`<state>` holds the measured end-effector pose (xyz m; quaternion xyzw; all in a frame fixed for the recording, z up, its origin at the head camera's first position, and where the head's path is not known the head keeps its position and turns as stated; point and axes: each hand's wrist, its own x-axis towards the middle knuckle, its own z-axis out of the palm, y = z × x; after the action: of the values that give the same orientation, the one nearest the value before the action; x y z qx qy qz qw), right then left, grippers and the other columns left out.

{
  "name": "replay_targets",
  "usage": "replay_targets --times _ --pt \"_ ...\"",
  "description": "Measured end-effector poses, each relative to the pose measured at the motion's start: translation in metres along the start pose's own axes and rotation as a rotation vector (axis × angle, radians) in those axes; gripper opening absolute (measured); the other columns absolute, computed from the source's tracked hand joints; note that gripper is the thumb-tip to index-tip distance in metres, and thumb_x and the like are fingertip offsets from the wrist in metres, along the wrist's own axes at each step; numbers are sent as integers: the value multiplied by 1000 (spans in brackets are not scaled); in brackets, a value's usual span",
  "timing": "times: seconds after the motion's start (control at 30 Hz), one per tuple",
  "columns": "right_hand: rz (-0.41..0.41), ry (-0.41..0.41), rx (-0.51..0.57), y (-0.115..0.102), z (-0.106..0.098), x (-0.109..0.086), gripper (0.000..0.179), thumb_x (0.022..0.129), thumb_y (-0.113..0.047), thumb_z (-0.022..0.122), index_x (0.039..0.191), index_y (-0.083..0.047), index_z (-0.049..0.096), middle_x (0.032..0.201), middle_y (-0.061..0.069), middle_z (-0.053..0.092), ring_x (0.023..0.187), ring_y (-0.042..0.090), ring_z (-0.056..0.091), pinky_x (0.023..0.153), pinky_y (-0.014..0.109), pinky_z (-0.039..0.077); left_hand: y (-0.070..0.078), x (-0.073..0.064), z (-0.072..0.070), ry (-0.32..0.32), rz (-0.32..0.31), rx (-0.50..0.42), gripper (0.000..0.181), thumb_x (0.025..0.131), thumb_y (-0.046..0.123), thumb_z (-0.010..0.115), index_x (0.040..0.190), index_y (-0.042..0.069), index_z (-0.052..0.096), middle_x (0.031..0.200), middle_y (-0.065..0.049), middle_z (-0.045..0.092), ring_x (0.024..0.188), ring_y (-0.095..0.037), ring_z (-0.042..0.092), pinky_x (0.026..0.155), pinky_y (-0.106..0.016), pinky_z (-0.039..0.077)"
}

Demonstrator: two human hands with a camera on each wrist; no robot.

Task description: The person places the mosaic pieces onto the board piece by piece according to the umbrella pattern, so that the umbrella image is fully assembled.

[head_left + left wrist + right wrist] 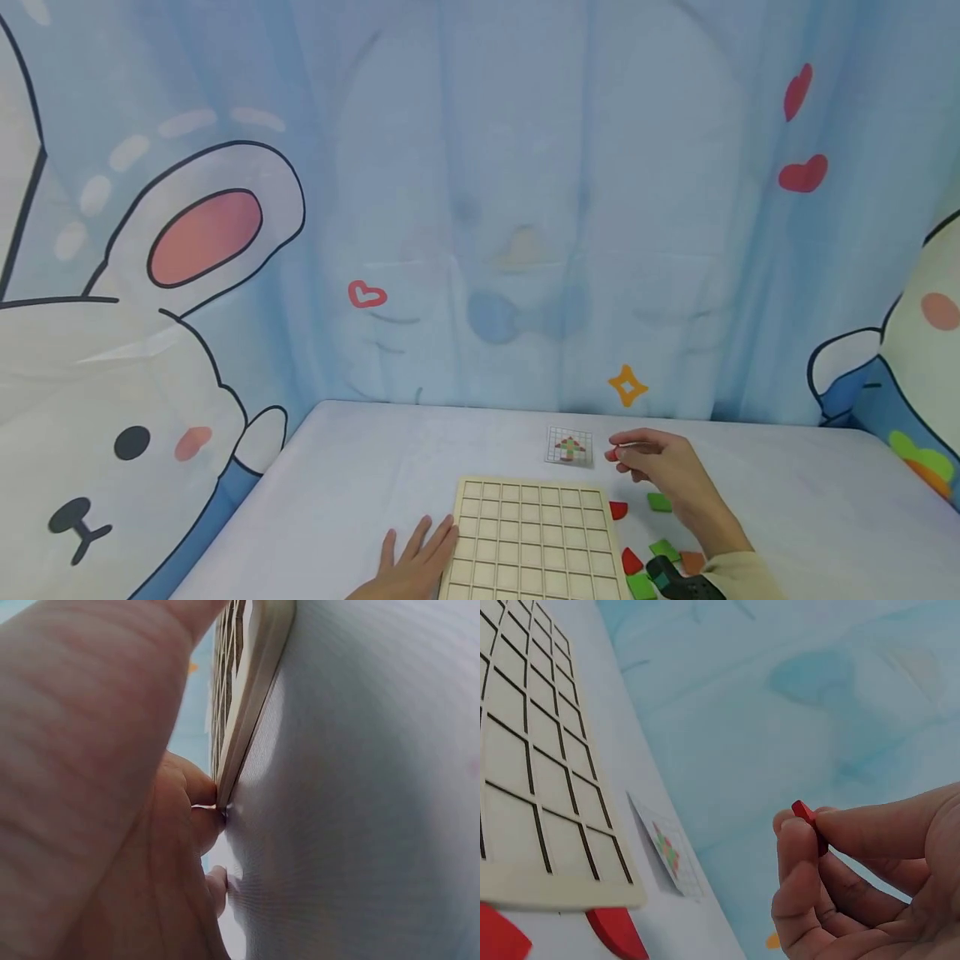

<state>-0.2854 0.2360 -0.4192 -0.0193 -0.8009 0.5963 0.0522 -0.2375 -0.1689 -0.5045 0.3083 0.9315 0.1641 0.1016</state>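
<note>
"So, what could go wrong for you here?"

"Your right hand (663, 460) pinches a small red piece (804, 812) between thumb and fingertips, near the picture card (569, 447); if that pinch loosened, you could drop it, I think."

"And your left hand (416, 558)?"

"Its fingers are spread, gripping nothing, touching the left edge of the gridded board (532, 542). Push too hard there and you might slide it into the loose red pieces (618, 510) beside its right edge."
</note>
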Motion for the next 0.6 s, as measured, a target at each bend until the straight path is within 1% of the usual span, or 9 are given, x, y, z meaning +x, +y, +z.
replay_targets --times 0.17,0.3,0.43,0.6 --pt "-18 -43 118 -5 12 -3 30 104 4 64 132 16 65 107 12 76 86 18 74 78 32 62 2 0 -1 -5 -8 1 105 98 70 64 171 8 21 180 -1 10 164 -34 7 116 -80 5" --pt "-30 -94 194 -8 21 -6 34 103 8 64 135 18 62 110 13 75 88 17 77 81 33 63 3 0 -2 -12 -13 5 104 98 68 65 171 8 22 180 0 10 164 -33 8 116 -80 5" --pt "-36 -133 206 -10 30 -9 35 103 8 63 137 17 61 109 15 75 89 18 78 83 35 63 3 -1 -2 -9 -5 13 105 97 71 64 171 9 22 180 0 10 164 -32 8 116 -80 7" --pt "-39 -151 177 -9 42 -9 32 103 8 64 134 15 64 107 15 74 88 21 76 83 40 63 5 -3 -2 -1 -4 16 104 97 72 62 171 9 23 180 0 11 164 -31 10 116 -80 8"
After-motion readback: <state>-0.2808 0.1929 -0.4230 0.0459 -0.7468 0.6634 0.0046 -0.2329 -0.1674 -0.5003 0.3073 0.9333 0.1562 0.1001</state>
